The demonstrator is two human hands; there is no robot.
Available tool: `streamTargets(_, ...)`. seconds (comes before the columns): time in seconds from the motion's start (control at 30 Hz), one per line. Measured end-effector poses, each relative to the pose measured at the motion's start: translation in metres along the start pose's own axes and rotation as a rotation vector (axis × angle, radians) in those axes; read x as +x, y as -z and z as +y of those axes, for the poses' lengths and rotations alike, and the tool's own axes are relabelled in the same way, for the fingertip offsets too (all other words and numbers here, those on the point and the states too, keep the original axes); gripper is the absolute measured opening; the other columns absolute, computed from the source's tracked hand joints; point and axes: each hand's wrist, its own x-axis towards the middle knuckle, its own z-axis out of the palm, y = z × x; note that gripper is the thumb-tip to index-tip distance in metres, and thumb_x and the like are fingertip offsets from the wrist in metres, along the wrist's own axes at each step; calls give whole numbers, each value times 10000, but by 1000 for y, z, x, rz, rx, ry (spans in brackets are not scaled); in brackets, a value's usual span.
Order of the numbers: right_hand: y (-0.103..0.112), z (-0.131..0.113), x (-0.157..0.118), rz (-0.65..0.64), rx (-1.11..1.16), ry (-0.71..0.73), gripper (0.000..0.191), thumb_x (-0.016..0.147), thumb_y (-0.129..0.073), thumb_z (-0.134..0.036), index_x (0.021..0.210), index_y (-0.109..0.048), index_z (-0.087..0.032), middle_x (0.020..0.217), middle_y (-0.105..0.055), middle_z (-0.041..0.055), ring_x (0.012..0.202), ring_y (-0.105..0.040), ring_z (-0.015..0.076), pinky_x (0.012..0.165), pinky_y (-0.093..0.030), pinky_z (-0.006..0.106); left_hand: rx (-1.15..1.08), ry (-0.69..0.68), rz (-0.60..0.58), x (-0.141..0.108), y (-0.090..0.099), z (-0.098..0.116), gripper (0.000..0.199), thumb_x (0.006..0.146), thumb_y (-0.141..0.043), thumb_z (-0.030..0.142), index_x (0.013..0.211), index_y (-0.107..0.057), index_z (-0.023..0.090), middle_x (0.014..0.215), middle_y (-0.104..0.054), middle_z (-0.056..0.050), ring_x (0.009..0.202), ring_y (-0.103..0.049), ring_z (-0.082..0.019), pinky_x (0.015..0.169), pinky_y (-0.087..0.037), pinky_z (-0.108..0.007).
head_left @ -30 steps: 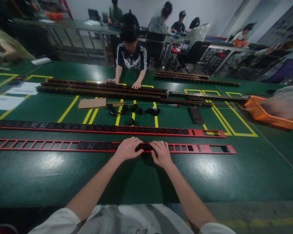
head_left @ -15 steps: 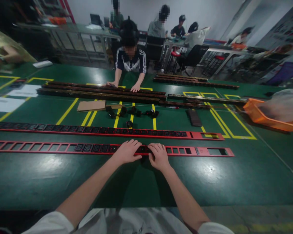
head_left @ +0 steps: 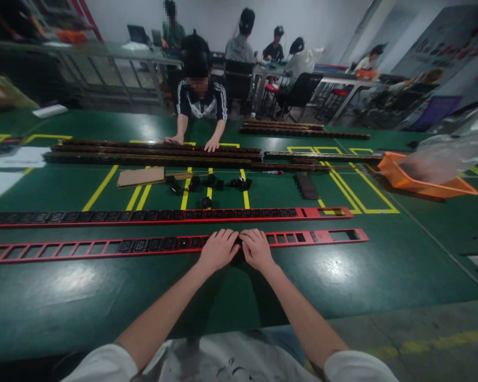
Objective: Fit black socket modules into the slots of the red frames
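- The near red strip lies on the counter.
- The left hand and right hand cover part of it, fingers bent; I can't tell if they grip it.
- Past it are the far red strip, black blocks and cardboard.
- An orange bin sits far right.
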Motion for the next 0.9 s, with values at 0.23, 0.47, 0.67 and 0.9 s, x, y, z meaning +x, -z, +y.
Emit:
streamTargets(0.23, -5, 8, 5, 16, 26, -77, 295, 970, -425, -137, 1125, -668, -201, 1125, -705, 96, 1041, -607, 231, 877, -488, 402, -29, 19, 4, 2, 0, 0, 311, 998, -458, 327, 1257, -572, 199, 1201, -642, -76, 1071, -583, -222, 896, -487, -390)
streamTargets(0.47, 17, 46, 83, -89, -103, -196, 311, 983, -405, -174, 1182, -643, -197, 1188, -671, 97, 974, -668, 197, 822, -547, 316, 20, 14, 42, 2, -1, 4, 336, 1007, -444, 365, 1257, -587, 194, 1162, -644, -87, 1044, -590, -235, 884, -489, -403)
streamTargets(0.67, 21, 70, 183, -275, -208, -213, 421, 923, -469, -75, 1305, -610, -180, 1363, -602, 141, 1116, -655, 249, 901, -540, 362, 47, -36, 34, 1, -8, 0, 391, 1015, -412, 378, 1320, -565, 187, 1133, -646, -111, 1023, -594, -241, 850, -483, -394)
streamTargets(0.9, 0, 77, 244, -482, -245, -205, 421, 984, -559, -139, 1403, -519, -144, 1407, -537, 148, 1166, -615, 214, 997, -514, 417, 5, -46, 40, -2, -11, -5, 441, 1029, -356, 427, 1357, -540, 195, 1164, -639, -112, 1077, -588, -250, 931, -449, -410)
